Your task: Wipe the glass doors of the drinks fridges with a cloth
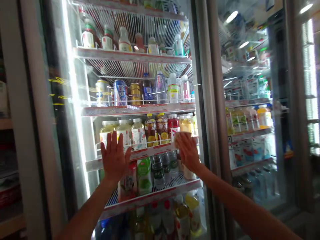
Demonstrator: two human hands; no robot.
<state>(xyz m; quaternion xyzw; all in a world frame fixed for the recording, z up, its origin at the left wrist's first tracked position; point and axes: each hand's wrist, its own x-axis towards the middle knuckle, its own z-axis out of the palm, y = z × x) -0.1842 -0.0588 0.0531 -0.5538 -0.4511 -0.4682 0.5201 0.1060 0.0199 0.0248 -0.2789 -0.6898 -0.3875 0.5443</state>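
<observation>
In front of me is the glass door (56, 140) of a lit drinks fridge. My left hand (114, 160) is spread flat, palm forward, at the glass in front of the lower shelves; it holds nothing. Further right, my right hand (188, 151) is pressed over a pale beige cloth (178, 138) at the glass, its fingers together and slightly blurred. The cloth lies mostly under the fingers, so only its edge shows. Behind the hands stand juice bottles (138, 133), brown tea bottles (151, 130) and a green bottle (144, 175).
A metal door frame (212, 100) runs upright to the right of my right hand. Past it is a second glass-fronted fridge with drinks (240, 120). Several wire shelves (135, 55) carry bottles and cans inside. Dark shelving (10, 173) stands at the far left.
</observation>
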